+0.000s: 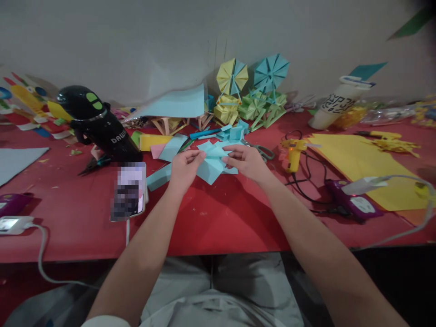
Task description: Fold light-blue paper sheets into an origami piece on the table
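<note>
Between my two hands is a light blue sheet of folded paper (pixel 211 169), creased into several points and held just above the red table (pixel 218 227). My left hand (pixel 186 167) pinches its left edge between thumb and fingers. On the opposite edge, my right hand (pixel 247 160) has thumb and fingertips closed on the same paper. Just behind the hands lie blue folded paper pieces (pixel 235 131) and a blue pen-like stick (pixel 204 134). Scissors (pixel 264 152) rest beyond my right hand, their blades partly hidden.
A black bottle (pixel 105 127) leans at the left, with a phone (pixel 129 190) before it. Yellow and blue paper fans (pixel 232 76) stand against the wall. To the right are a yellow glue gun (pixel 293 154), a purple power strip (pixel 357 202), yellow sheets (pixel 354 159) and a paper cup (pixel 337 102).
</note>
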{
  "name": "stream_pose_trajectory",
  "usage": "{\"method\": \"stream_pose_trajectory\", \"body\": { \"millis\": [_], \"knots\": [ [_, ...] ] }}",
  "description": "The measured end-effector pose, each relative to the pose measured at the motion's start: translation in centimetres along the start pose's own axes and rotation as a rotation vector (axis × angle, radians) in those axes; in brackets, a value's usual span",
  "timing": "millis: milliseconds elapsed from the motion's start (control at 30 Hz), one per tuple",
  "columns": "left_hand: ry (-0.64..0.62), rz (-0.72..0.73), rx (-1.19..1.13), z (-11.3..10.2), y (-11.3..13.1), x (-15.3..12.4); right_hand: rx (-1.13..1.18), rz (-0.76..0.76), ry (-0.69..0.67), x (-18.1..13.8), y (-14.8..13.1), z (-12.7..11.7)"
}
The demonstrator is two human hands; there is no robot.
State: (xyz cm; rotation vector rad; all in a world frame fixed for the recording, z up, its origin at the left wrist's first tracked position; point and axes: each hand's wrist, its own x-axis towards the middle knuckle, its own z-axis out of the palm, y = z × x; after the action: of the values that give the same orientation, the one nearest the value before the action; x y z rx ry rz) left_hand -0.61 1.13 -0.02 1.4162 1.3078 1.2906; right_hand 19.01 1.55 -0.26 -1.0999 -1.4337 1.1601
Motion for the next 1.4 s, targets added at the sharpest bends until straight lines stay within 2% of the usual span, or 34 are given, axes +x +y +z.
{"method": "stream_pose_trajectory", "body": {
  "millis": [133, 267, 367, 467, 533, 667, 733, 833, 1000, 1133, 1233, 1400],
  "knots": [
    [-0.057, -0.035, -0.058, 0.2, 0.0, 0.0, -0.006, 0.043, -0.016, 0.0, -0.1, -0.1],
    [-0.119, -0.156, -0.111, 0.2, -0.2, 0.0, -0.006, 0.06, -0.051, 0.0, -0.3, -0.2],
    [-0.186, -0.232, -0.162, 0.4, -0.1, -0.2, -0.022, 0.04, -0.105, 0.0, -0.3, -0.2],
    [-0.233, -0.213, -0.183, 0.5, 0.1, -0.3, -0.073, -0.019, -0.126, 0.0, -0.1, -0.3],
    [-0.194, -0.146, -0.165, 0.6, 0.1, -0.2, -0.148, -0.102, -0.038, 0.0, -0.1, -0.2],
    [0.01, -0.033, -0.181, 0.4, 0.0, 0.1, -0.23, -0.201, 0.205, -0.2, -0.3, 0.2],
    [0.024, -0.077, -0.279, 0.4, 0.1, 0.1, -0.197, -0.186, 0.197, -0.3, -0.4, 0.5],
    [-0.059, -0.213, -0.409, 0.5, 0.6, -0.2, -0.136, -0.151, 0.122, -0.3, -0.4, 1.0],
    [-0.191, -0.366, -0.383, 1.1, 0.8, -0.8, -0.054, -0.038, 0.04, -0.3, -0.2, 1.2],
    [-0.164, -0.261, -0.359, 1.2, 0.1, -0.6, 0.025, 0.116, -0.051, -0.6, -0.4, 1.1],
    [-0.158, -0.211, -0.327, 1.3, -0.3, -0.4, 0.053, 0.141, -0.103, -0.7, -0.5, 1.1],
    [-0.192, -0.136, -0.272, 1.2, -0.3, -0.5, 0.075, 0.184, -0.036, -0.6, -0.1, 1.3]
  ]
}}
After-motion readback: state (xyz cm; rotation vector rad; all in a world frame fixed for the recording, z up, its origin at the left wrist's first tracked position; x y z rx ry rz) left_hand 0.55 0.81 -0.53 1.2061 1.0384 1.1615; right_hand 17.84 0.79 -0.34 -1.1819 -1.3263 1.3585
